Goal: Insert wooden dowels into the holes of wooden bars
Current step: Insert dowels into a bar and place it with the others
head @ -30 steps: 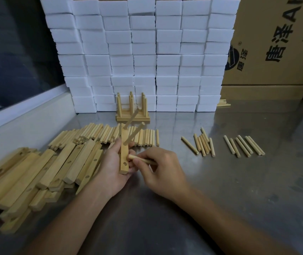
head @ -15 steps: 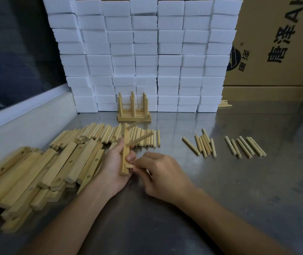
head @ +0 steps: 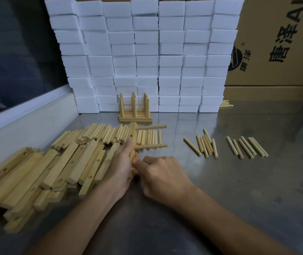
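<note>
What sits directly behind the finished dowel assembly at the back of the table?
Behind the finished assembly stands a wall of stacked white foam blocks, with cardboard boxes to its right. The wall hides whatever lies behind it.

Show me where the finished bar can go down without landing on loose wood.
Bare steel table lies right of the right hand, near of the two small dowel groups. Another bare strip runs between those dowels and the foam blocks. Crowded: left, the bar pile and dowel row.
</note>
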Demonstrator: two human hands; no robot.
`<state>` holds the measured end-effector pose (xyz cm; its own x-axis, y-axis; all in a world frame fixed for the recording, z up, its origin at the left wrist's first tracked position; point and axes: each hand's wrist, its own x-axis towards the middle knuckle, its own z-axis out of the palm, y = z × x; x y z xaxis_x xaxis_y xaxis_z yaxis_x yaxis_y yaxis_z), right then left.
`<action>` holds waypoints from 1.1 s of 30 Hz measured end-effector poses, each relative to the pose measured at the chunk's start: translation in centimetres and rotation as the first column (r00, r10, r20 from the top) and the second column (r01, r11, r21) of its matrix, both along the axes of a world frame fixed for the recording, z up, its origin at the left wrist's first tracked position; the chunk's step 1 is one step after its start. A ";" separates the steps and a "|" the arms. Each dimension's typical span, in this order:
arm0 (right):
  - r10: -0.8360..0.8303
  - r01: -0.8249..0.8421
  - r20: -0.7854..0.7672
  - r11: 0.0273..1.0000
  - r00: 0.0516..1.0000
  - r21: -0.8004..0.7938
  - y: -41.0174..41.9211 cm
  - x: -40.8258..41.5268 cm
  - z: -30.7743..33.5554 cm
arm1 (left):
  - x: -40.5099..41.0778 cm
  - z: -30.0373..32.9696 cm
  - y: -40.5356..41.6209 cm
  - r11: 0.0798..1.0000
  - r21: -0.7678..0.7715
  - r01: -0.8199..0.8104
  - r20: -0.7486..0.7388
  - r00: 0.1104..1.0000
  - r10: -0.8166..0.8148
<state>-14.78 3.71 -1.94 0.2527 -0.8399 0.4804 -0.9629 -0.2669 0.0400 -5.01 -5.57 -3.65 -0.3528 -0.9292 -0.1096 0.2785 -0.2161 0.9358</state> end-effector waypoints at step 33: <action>-0.378 -0.048 0.735 0.873 0.563 0.485 -1.5 -4.0 2.8 | -0.2 1.0 0.1 0.984 0.160 -0.076 -0.062 0.994 0.087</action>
<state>-18.74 2.24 0.89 -0.2140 -0.9768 0.0059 -0.5620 0.1182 -0.8187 -5.22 -5.49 -2.61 -0.2881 -0.9285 -0.2344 0.3634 -0.3325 0.8703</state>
